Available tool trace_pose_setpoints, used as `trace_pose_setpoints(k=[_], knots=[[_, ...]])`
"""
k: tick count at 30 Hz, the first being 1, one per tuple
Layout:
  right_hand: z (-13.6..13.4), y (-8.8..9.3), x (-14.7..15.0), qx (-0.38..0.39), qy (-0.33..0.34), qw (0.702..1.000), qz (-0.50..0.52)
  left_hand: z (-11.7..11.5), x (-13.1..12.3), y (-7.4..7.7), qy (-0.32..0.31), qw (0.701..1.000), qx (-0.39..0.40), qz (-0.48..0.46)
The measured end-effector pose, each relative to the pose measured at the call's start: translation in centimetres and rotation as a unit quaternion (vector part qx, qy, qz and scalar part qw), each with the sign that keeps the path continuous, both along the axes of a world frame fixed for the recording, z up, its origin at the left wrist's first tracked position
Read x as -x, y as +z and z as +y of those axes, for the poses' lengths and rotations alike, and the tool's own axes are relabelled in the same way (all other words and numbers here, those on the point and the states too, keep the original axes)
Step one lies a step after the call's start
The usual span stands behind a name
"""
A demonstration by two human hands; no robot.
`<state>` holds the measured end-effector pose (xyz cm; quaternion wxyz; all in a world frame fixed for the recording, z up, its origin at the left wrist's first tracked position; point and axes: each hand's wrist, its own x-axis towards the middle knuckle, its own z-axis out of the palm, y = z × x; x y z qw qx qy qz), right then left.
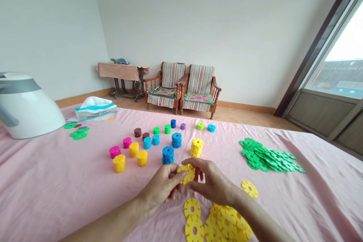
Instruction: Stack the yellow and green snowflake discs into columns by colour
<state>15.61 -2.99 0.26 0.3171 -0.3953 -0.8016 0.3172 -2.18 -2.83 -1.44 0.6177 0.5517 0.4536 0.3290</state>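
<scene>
My left hand point(163, 187) and my right hand point(211, 181) meet over the pink cloth, both pinching a small bunch of yellow notched discs point(187, 173) between their fingertips. Just below the hands lies a loose heap of yellow discs point(224, 225), with single yellow discs point(192, 207) beside it. One more yellow disc point(249, 188) lies off to the right. Beyond the hands stand finished stacks: a yellow stack point(196, 147) and a blue stack point(168, 155) are closest.
Several more short stacks in pink, yellow, blue, brown, green and purple point(147, 141) dot the pink-covered table point(56, 189). A pile of green discs point(269, 157) lies right. A white appliance point(24, 106), a tissue pack point(95, 109) and green discs point(78, 133) sit left. Two chairs point(181, 90) stand behind.
</scene>
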Motion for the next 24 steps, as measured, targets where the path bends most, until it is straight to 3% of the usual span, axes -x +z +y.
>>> trace_pose_setpoints(k=[11, 13, 19, 24], knots=[[0.0, 0.3, -0.3, 0.011, 0.004, 1.0, -0.003, 0.2, 0.1, -0.2, 0.008, 1.0, 0.005, -0.005], [0.5, -0.1, -0.7, 0.014, -0.029, 0.999, -0.006, 0.3, 0.1, -0.3, 0.021, 1.0, 0.01, -0.014], [2.7, -2.7, -1.7, 0.006, -0.21, 0.978, -0.003, 0.4, 0.0, -0.6, 0.058, 0.997, 0.024, -0.049], [3.0, -3.5, -1.0, 0.012, -0.236, 0.972, -0.009, 0.5, 0.0, -0.7, 0.086, 0.993, 0.033, -0.075]])
